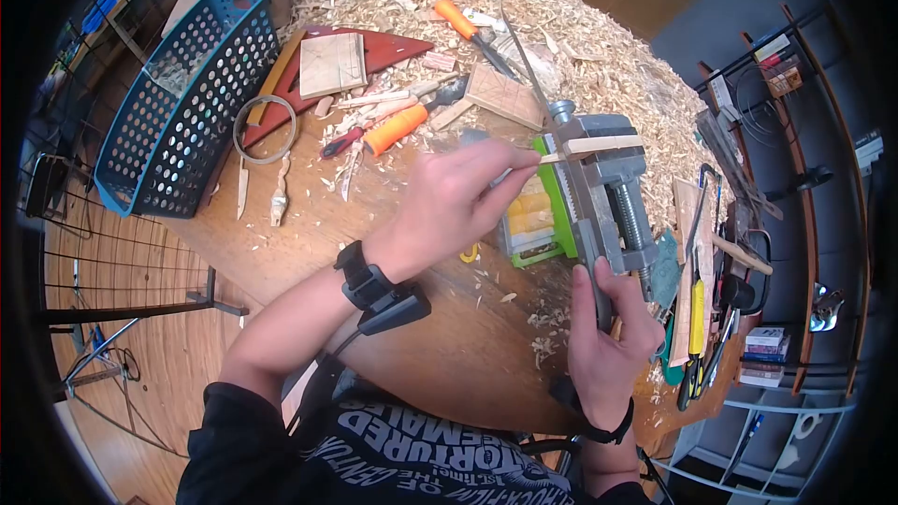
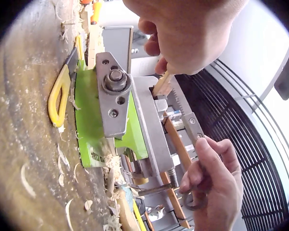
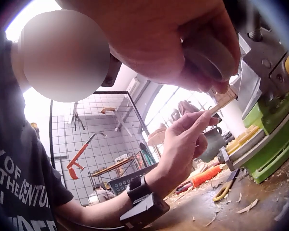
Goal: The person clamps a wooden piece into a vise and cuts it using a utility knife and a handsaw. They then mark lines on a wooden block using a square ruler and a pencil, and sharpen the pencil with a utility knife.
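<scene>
Shavings-strewn table [image 1: 304, 243], saw [image 2: 191, 125] pointing away — wood strip [image 1: 608, 143] crosswise

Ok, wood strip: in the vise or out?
In: the head view shows the wood strip between the jaws of the vise, the left hand pinching one end. Clamp tightness: cannot tell.

Place was a woodworking workshop: wood shavings [image 1: 608, 47] lay thick over the table [image 1: 299, 224], a vise [image 1: 629, 166] stood on it, orange-handled tools [image 1: 398, 129] lay about, and more tools [image 3: 81, 159] hung on a wire grid [image 3: 98, 120].
</scene>
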